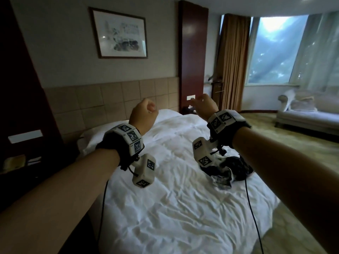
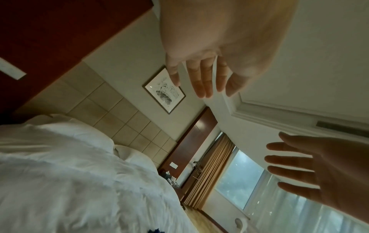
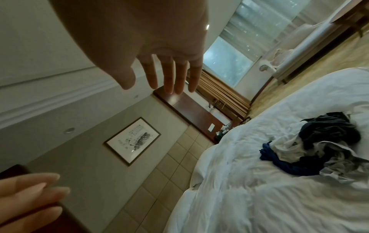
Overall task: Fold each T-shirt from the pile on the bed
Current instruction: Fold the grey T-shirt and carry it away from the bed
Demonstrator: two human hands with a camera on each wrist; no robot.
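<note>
A crumpled pile of T-shirts (image 1: 226,169) in dark blue, black and white lies on the right side of the white bed (image 1: 174,202). In the right wrist view the pile (image 3: 319,141) sits loose and unfolded on the duvet. My left hand (image 1: 145,111) is raised in the air above the middle of the bed, its fingers (image 2: 200,82) relaxed and holding nothing. My right hand (image 1: 202,103) is also lifted, above and beyond the pile, with fingers (image 3: 169,77) spread and empty. Neither hand touches any cloth.
White pillows (image 1: 102,132) lie against a tan padded headboard (image 1: 110,99) under a framed picture (image 1: 120,33). A dark nightstand (image 1: 22,162) stands left of the bed. Carpet, a pale sofa (image 1: 304,114) and a curtained window (image 1: 275,48) are to the right. Cables (image 1: 251,208) hang from both wrists.
</note>
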